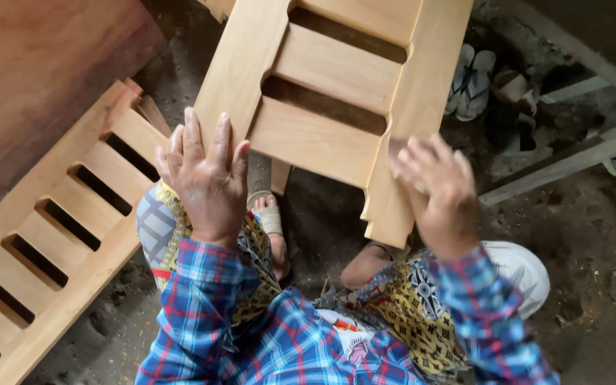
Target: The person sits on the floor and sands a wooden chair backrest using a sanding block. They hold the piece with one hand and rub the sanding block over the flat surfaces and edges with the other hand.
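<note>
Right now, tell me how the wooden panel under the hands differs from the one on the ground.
The held panel is propped up at the knees, with both the left hand and right hand on it; the floor panel lies flat, untouched. The held panel shows three slots, the floor panel six. Both are pale, slatted wood.

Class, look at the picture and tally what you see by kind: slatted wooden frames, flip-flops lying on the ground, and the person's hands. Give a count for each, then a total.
Slatted wooden frames: 2, one under the hands, one lying at the side
Flip-flops: 2, a pair on the ground
Hands: 2, left hand, right hand
Total: 6
</note>
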